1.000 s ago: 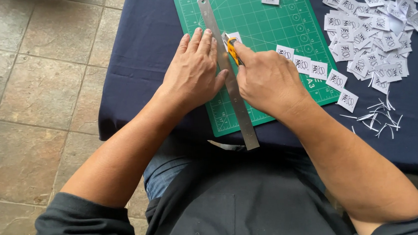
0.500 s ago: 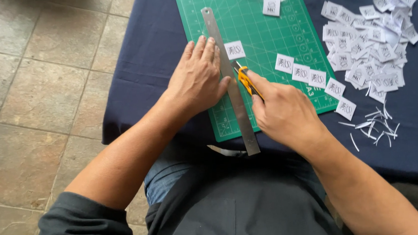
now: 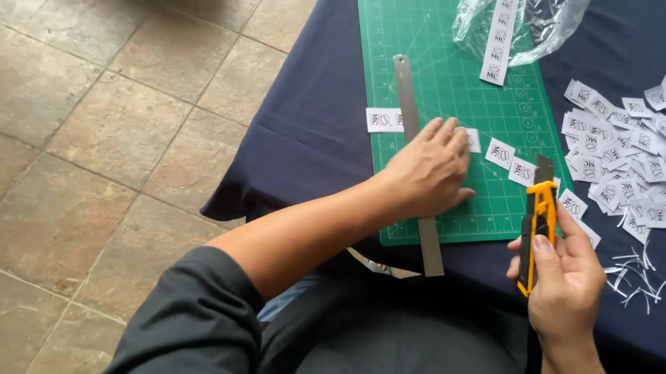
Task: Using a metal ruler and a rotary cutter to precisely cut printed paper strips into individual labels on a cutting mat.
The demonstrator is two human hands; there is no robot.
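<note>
We look down from a head-worn camera at a table draped in dark navy cloth, with a green gridded cutting mat lying on it. Our left hand lies flat, fingers spread, pressing on a long steel ruler that runs near to far up the mat. A moment ago this hand sat to the left of the ruler; now it reaches across it, fingertips on the mat's right side beside a small white printed label.

Our right hand has left the ruler's edge and pulled back to the near right, off the mat. It is closed around a yellow and black utility knife, held upright with the blade end pointing away from us and clear of the surface. We judge the cutting stroke finished and the freshly cut piece being handled.

One white label pokes out left of the ruler. More cut labels lie in a row on the mat's right edge, and a large heap of them sits on the cloth further right, with thin white paper trimmings nearer us. At the far end a clear plastic bag holds an uncut white label strip. Brown stone floor tiles fill the left
</note>
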